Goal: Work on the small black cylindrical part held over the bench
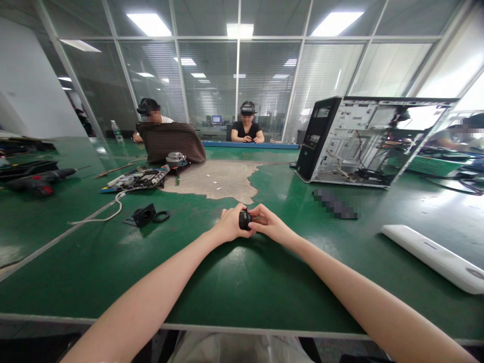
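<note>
A small black cylindrical part (pixel 244 220), which looks like a camera lens, is held between both hands just above the green table. My left hand (pixel 230 224) wraps round it from the left. My right hand (pixel 267 223) pinches its right side with thumb and fingertips. The fingers cover part of it, so its far side is hidden. Off to the left lie a black square-plated housing with a round opening (pixel 144 215) and, beside it, a flat black ring (pixel 162 217).
A circuit board (pixel 138 177), a white cable (pixel 120 201) and a power drill (pixel 41 181) lie leftward. Brown cloth (pixel 170 142) drapes something behind. An opened computer tower (pixel 321 141) stands right, near a long white device (pixel 431 254). People sit across the table and at far right.
</note>
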The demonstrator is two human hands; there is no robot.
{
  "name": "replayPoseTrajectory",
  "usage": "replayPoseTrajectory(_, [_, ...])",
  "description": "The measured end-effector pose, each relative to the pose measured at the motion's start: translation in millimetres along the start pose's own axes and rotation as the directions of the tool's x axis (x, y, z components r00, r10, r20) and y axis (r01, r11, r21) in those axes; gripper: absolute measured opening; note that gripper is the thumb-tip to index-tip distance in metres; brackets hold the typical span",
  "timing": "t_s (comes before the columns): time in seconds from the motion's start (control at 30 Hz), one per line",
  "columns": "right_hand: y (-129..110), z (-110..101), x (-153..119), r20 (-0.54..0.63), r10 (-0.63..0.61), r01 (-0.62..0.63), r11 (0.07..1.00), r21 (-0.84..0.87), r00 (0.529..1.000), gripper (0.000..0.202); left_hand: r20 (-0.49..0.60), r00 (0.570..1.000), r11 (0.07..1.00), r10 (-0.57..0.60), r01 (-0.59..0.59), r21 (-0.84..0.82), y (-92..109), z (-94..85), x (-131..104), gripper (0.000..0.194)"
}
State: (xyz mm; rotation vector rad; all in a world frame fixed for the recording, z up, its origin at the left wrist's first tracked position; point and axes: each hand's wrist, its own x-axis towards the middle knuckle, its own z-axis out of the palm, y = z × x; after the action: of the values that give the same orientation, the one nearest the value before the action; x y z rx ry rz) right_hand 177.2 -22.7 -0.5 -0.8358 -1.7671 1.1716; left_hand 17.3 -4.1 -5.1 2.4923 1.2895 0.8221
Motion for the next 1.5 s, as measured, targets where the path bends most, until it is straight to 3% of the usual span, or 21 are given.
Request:
replayPoseTrajectory(0.17, [0,4,0,-0.063,0.001,-0.002,1.000,-0.016,0.998,0.017,-0.007,1.000,1.000,0.005,-0.005,0.010,-1,1.4,1,0.055])
replayPoseTrajectory(0.33, [4,8,3,-0.154,0.052,-0.057,0.998,-0.029,0.987,0.024,-0.006,1.000,1.000,0.005,-0.005,0.016,-1,0.4,0,0.056])
replayPoseTrajectory(0.73, [-4,14,-11,-0.123,0.086,-0.070,0.989,0.132,0.989,0.016,0.001,1.000,1.000,0.021,-0.021,-0.016,2,0.4,2,0.051])
replayPoseTrajectory(1.03, [-2,10,-6,-0.175,0.193,-0.188,0.981,0.041,0.966,0.022,0.057,0.998,1.000,-0.003,0.004,-0.016,-2,2.0,6,0.052])
replayPoseTrajectory(1.27, [-10,2,-5,-0.164,0.144,-0.144,0.989,0.007,0.976,0.027,0.099,0.995,1.000,0.011,-0.012,0.009,-3,1.0,9,0.057])
replayPoseTrajectory(1.4, [-10,2,-3,-0.190,0.179,-0.176,0.984,0.030,0.965,0.018,0.080,0.994,0.997,0.070,-0.073,0.027,-4,2.0,10,0.055])
replayPoseTrajectory(1.5, [-7,3,-2,-0.192,0.238,-0.225,0.970,0.088,0.952,0.022,0.080,0.994,0.997,0.074,-0.075,0.012,-5,2.4,10,0.055])
